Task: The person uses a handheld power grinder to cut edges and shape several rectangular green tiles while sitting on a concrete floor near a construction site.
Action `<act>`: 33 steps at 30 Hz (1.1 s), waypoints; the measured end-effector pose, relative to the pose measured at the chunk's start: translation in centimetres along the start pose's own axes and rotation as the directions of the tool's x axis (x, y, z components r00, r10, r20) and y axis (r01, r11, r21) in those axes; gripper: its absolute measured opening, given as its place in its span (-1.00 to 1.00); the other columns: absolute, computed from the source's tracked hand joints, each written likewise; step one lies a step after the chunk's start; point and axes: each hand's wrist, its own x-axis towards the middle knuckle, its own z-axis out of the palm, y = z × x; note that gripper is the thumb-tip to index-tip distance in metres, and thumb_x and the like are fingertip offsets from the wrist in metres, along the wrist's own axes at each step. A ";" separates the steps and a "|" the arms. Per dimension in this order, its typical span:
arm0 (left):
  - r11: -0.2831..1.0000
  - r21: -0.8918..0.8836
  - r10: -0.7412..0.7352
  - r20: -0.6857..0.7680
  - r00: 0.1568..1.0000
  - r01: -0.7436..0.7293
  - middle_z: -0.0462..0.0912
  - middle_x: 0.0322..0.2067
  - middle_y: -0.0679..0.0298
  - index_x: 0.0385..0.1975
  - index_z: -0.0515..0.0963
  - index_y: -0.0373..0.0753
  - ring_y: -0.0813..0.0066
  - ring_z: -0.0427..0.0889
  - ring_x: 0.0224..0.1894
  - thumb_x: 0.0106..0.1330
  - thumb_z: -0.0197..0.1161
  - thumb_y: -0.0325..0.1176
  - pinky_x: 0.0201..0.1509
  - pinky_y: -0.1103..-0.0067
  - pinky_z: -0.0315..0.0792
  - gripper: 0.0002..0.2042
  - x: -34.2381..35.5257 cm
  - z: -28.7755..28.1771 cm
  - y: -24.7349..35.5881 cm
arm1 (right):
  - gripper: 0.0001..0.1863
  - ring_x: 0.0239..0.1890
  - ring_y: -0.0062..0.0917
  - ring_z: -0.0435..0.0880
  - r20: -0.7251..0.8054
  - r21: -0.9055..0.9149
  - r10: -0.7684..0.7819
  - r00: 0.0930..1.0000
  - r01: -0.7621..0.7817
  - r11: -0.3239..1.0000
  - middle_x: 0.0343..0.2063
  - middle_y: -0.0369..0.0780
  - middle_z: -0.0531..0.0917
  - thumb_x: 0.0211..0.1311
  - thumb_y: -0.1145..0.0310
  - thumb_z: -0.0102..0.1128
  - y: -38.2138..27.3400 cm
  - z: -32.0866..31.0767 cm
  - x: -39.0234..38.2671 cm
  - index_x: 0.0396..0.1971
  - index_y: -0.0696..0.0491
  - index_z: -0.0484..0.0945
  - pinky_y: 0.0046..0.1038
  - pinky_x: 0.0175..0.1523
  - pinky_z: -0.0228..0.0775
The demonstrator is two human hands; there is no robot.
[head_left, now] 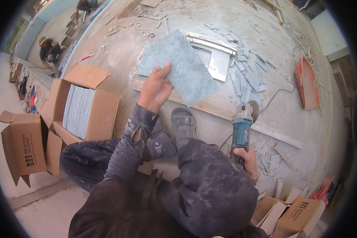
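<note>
Head view: my right hand [250,158] has its fingers clamped round a teal-and-black angle grinder [241,133]; beyond my sandalled feet [183,125], my left hand [156,89] pinches a flat blue-grey stone tile [189,73], broken stone strips [250,79] lying right

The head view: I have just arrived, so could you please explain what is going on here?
A seated person holds up a blue-grey stone tile with the left hand. The right hand grips a teal angle grinder, its disc apart from the tile; whether it spins, I cannot tell. Cut strips lie scattered on the floor beyond the grinder, and an open cardboard box of similar tiles stands at the left.
</note>
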 end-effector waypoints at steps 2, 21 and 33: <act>1.000 0.020 0.015 -0.009 1.000 -0.015 0.47 0.09 0.16 0.06 0.30 -0.28 0.29 0.48 0.18 0.45 0.16 -0.40 0.29 0.30 0.38 -0.72 -0.3 0.4 0.0 | -0.59 -0.59 -0.55 0.57 0.019 0.012 0.016 1.000 -0.016 1.000 -0.51 -0.20 0.58 -0.04 0.32 0.32 -0.4 0.4 0.0 -0.19 0.18 0.45 -0.52 -0.50 0.43; 0.999 0.011 0.035 -0.032 0.999 -0.034 0.62 -0.21 0.27 -0.02 0.42 -0.28 0.54 0.63 -0.17 0.50 0.10 -0.26 -0.09 0.50 0.58 -0.77 -1.0 1.4 -0.8 | -0.62 -0.55 -0.53 0.60 -0.019 -0.007 0.002 1.000 -0.002 1.000 -0.50 -0.20 0.59 -0.05 0.32 0.31 -1.0 1.5 -0.4 -0.23 0.19 0.46 -0.52 -0.44 0.46; 0.929 -0.032 -0.359 0.180 0.916 0.370 0.34 0.26 -0.06 0.41 0.13 -0.16 0.06 0.42 0.26 0.50 -0.10 0.10 0.37 0.09 0.30 -0.38 -3.1 -5.9 -9.2 | -0.62 -0.57 -0.55 0.58 0.011 0.029 0.015 1.000 -0.015 0.999 -0.52 -0.22 0.57 -0.02 0.32 0.33 0.5 -0.2 0.4 -0.22 0.17 0.45 -0.51 -0.47 0.44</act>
